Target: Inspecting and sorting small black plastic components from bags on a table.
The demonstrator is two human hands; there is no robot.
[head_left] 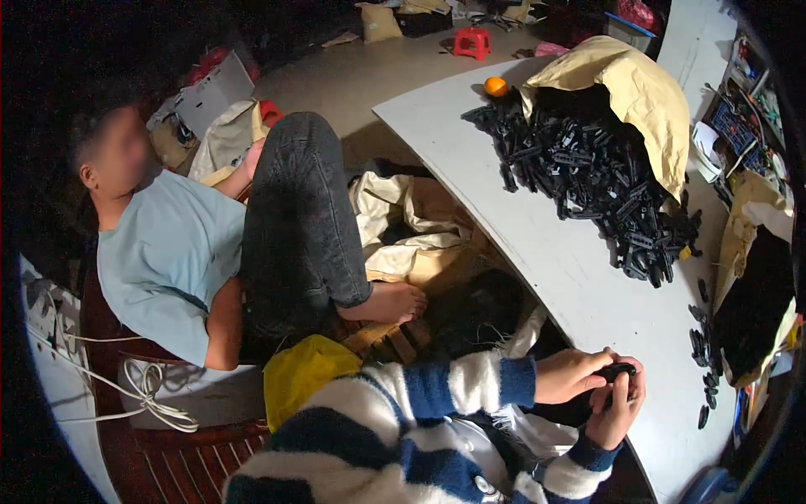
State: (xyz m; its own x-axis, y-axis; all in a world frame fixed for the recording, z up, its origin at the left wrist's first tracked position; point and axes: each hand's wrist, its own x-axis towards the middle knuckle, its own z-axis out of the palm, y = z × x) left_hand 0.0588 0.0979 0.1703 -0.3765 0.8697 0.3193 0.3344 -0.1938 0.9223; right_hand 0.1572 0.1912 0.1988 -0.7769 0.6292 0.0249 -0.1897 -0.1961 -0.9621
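Over the near edge of the white table (562, 265), my two hands meet around a small black plastic part (621, 370). My left hand (575, 375) reaches in from the left, its fingers and thumb closed on the part. From below, my right hand (620, 407) grips the same part with bent fingers. Most of the part is hidden by the fingers, so its exact kind does not show. Farther up the table, a large heap of black plastic parts (579, 160) spills from a tan paper sack (651, 88). Several small black pieces (698, 340) lie in a line right of my hands.
A person in a light blue shirt (168, 244) sits at the left, one bare foot near open sacks (411, 210). An orange (495, 86) rests at the table's far edge. Another open sack (743, 277) stands at the right. A red stool (472, 42) is behind.
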